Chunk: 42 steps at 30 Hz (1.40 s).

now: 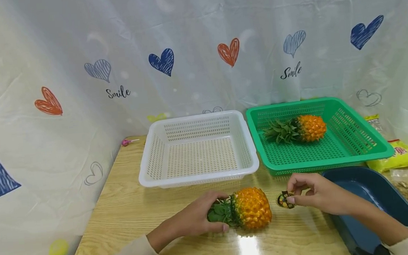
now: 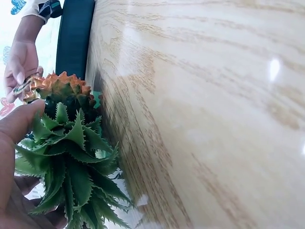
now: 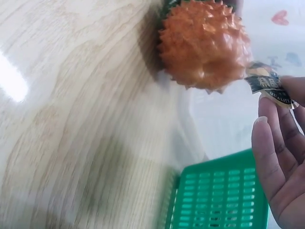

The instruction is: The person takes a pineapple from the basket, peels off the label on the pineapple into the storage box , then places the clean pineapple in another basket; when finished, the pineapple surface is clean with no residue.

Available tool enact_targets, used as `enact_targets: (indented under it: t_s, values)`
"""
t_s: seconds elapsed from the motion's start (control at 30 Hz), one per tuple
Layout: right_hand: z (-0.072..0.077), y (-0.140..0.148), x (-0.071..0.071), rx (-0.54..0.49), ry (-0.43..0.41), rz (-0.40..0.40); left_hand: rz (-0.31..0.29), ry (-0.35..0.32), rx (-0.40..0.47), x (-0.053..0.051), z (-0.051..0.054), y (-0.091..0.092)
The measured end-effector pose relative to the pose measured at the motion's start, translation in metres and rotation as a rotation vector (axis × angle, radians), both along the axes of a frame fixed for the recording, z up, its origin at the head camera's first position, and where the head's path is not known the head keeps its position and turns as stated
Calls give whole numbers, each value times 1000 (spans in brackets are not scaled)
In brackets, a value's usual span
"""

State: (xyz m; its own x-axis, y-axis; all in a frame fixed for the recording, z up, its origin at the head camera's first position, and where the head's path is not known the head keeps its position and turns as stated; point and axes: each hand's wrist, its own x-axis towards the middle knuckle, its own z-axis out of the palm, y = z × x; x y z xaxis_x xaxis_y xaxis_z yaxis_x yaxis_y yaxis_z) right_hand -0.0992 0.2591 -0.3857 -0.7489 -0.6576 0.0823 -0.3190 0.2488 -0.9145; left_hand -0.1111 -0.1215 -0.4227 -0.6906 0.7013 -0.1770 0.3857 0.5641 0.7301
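Observation:
An orange artificial-looking pineapple [image 1: 253,208] with spiky green leaves [image 2: 71,167] lies on its side on the wooden table. My left hand [image 1: 199,218] grips it by the leaves, thumb on the near side. Just right of the fruit's base, my right hand [image 1: 315,194] pinches a small round label [image 1: 285,200] between thumb and fingertips. Dark lettering and a fruit picture show on the label [image 3: 270,85] in the right wrist view, and it is bent. In the head view a gap separates the label from the pineapple.
Behind my hands stand a white basket [image 1: 199,179] and a green basket [image 1: 320,162] with a second pineapple [image 1: 310,128] in it. A dark blue tray [image 1: 358,184] lies under my right forearm. Yellow packets [image 1: 399,156] sit at the right. A pink lollipop [image 1: 125,142] lies back left.

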Motion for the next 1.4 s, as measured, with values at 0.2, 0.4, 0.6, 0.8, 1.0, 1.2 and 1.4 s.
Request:
enact_targets:
  t_s: [0.2,0.4,0.6,0.8,1.0,1.2,1.4]
  values:
    - [1,21,4,5,-17,13,6,-10,-1,1,0,1]
    - [7,43,7,80,-19,-20,9,-17,-4,1,2,1]
    - [10,68,5,80,-98,-9,9,-15,-3,0,2,0]
    - [3,97,0,94,-134,-12,7,-22,-2,-1,2,0]
    - [-7,125,-4,99,-282,18,7,-28,-4,-1,2,1]
    - [-19,145,-6,127,-443,66,2,-29,-5,-1,3,2]
    - [-30,153,-6,138,-496,91,0,-30,-12,-2,3,2]
